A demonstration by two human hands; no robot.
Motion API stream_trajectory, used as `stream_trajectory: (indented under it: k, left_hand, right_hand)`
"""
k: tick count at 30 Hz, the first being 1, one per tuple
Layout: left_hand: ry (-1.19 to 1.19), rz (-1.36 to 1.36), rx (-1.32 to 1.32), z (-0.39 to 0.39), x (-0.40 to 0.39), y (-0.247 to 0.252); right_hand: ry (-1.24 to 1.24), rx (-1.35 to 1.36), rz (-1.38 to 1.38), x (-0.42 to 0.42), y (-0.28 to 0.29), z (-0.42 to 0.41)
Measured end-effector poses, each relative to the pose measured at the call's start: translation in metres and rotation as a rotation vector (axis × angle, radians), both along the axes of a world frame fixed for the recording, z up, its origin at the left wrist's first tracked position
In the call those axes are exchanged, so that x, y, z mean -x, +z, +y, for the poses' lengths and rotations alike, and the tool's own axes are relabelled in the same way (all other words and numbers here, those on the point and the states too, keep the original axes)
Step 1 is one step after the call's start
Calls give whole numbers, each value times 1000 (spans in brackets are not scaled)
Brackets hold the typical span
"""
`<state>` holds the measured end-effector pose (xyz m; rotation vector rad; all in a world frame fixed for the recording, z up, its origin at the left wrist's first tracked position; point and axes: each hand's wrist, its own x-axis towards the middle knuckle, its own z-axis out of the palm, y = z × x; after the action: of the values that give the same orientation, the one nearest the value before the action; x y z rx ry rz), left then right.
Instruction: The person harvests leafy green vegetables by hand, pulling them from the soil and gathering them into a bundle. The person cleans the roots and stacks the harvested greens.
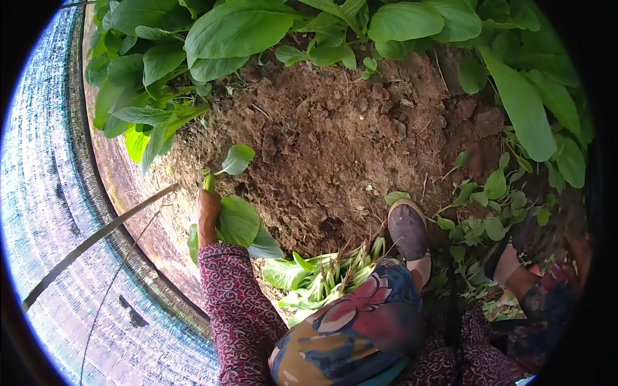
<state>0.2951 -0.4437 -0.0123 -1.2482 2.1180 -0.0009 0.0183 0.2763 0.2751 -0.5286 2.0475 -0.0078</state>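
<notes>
My left hand (208, 212) is closed around the stalks of a leafy green plant (239, 219), low over the soil at the left. One small leaf (237, 159) sticks out above the fist, and broad leaves hang below it. Beside my left knee lies a heap of pulled greens (328, 277), their thin roots pointing up and toward the shoe. Far to the right, at the dark rim, a blurred patch of skin looks like my right hand (578, 255); its fingers and anything in them cannot be made out.
Tall leafy greens (241, 34) grow along the top, left and right of the brown soil (338, 125). A thin stick (101, 239) slants across the mesh netting (53, 193) at left. My shoe (408, 229) stands beside low seedlings (492, 207).
</notes>
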Motion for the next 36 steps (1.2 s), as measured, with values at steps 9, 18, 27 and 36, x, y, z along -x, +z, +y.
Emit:
stream_trajectory:
  k: [9,18,27,36]
  left_hand:
    - [65,539,-104,105,-29,1]
    - [-307,136,-177,72,-13,-1]
    - [-374,282,-140,97,4,-7]
    - [-505,337,153,116,45,10]
  right_hand:
    - [1,-21,34,-14,18,0]
    - [-41,-11,101,-49,34,37]
    - [-29,18,171,-73,45,55]
    - [9,57,163,-94,53,47]
